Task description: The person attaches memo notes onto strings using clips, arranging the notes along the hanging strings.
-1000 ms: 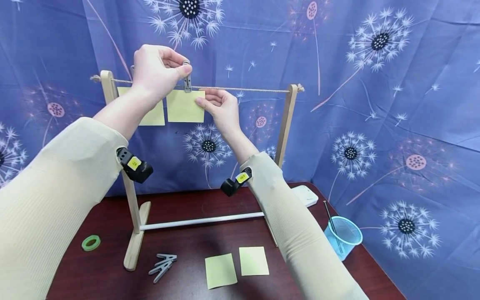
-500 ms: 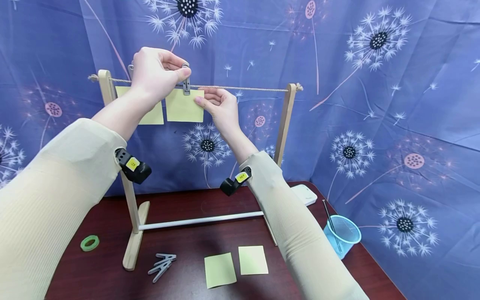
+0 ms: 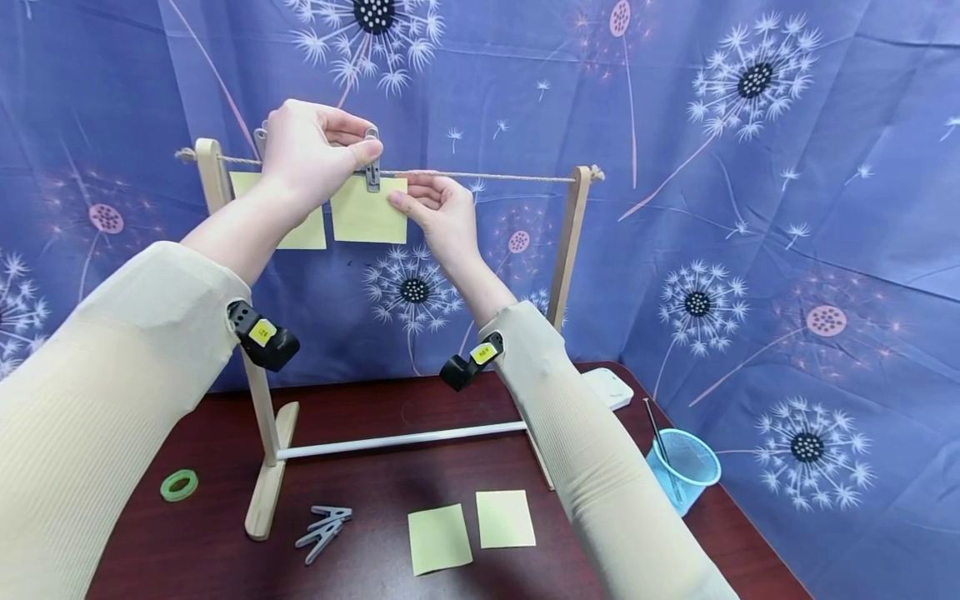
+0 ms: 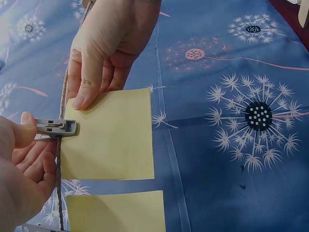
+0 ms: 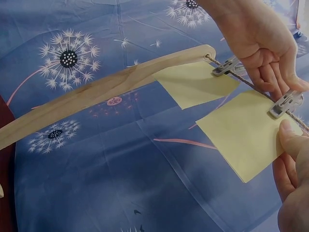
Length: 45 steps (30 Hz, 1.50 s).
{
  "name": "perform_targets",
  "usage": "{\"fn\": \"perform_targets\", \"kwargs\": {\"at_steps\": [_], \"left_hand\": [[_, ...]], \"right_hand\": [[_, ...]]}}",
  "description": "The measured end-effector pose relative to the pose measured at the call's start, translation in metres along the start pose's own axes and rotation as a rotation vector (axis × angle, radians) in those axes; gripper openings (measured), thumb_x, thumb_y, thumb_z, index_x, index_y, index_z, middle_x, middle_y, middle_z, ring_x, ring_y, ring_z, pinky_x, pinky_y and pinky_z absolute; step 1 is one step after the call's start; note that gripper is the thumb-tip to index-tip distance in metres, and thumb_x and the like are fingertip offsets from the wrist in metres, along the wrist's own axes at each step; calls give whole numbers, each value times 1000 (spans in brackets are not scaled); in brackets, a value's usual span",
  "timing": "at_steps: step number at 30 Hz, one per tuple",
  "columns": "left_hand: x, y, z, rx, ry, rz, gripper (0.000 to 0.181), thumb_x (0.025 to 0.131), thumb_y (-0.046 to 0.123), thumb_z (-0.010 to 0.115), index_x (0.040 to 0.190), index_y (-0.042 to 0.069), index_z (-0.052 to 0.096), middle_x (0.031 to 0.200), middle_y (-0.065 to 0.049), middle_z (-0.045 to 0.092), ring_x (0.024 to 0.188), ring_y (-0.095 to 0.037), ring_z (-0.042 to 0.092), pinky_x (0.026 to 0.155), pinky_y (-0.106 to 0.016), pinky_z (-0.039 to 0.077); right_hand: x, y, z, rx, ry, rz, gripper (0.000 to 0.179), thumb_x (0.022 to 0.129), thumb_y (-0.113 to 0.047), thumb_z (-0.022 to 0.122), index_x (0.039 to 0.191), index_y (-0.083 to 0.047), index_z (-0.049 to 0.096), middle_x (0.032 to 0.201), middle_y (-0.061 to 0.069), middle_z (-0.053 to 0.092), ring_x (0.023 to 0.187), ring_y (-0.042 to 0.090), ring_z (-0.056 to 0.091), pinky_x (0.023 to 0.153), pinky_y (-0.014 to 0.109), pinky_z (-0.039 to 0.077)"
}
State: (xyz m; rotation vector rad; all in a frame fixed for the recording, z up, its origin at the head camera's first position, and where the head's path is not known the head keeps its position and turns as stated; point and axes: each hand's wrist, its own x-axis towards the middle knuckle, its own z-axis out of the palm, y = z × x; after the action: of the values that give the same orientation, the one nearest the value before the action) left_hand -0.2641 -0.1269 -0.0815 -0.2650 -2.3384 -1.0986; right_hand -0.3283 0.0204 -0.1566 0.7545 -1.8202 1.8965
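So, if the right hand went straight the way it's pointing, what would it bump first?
Probably the gray clip, just ahead of the right hand, though depth is hard to judge.

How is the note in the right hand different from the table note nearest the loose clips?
The held note is at the rope; the table note lies on the tabletop. A clip overlaps the held note's top; no clip touches the table note. Both are yellow.
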Motion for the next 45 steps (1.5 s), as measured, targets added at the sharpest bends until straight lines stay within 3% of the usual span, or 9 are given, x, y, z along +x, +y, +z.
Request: {"fn": "perform_targets", "kwargs": {"at_steps": [7,11,15,22,29,38,45], "left_hand": [[-1,0,0,23,-15,2,43,90,35,70,125,10,67,121,-8,68,107,-10,68,94,-26,49],[-2,-1,-1,31,-31,7,45,89,36,70,126,10,67,122,-9,68,109,-12,68,95,-27,49],[-3,-2,0,13,-37,9,47,88,37,71,127,10,66,123,-10,68,110,-12,67,91,-25,50],[-3,-3,0,-28,-36,20,50,88,39,70,129,10,65,127,-11,66,116,-14,64,95,-27,50],[-1,-5,-2,-51,-43,24,51,90,38,69,132,10,62,130,-10,64,118,-13,63,98,-26,49],[-1,-9,-4,-69,-80,33,51,93,36,64,136,9,58,133,-10,62,120,-13,62,101,-27,47],[-6,-9,-3,-66,-36,66,52,93,39,64,135,10,58,132,-10,62,119,-14,62,99,-28,49]], "right_hand": [[1,0,0,-16,1,10,34,85,-1,73,116,10,64,106,26,69,87,15,68,84,23,55],[0,0,0,-9,0,12,34,85,0,73,116,10,63,108,27,68,85,13,68,84,23,55],[-2,0,0,-4,5,17,34,85,1,72,116,11,63,109,27,68,83,10,67,84,23,55],[-3,1,-3,0,-2,30,36,87,0,72,119,10,62,113,26,68,90,16,69,84,23,55],[-4,3,-8,26,-1,20,31,86,0,72,115,9,65,104,24,71,82,9,68,84,23,55],[-8,6,-14,15,-10,12,32,86,0,71,116,9,64,110,26,69,91,19,70,87,25,55],[-14,11,-20,12,1,-11,31,86,0,72,115,8,64,108,24,70,88,15,71,88,26,55]]}}
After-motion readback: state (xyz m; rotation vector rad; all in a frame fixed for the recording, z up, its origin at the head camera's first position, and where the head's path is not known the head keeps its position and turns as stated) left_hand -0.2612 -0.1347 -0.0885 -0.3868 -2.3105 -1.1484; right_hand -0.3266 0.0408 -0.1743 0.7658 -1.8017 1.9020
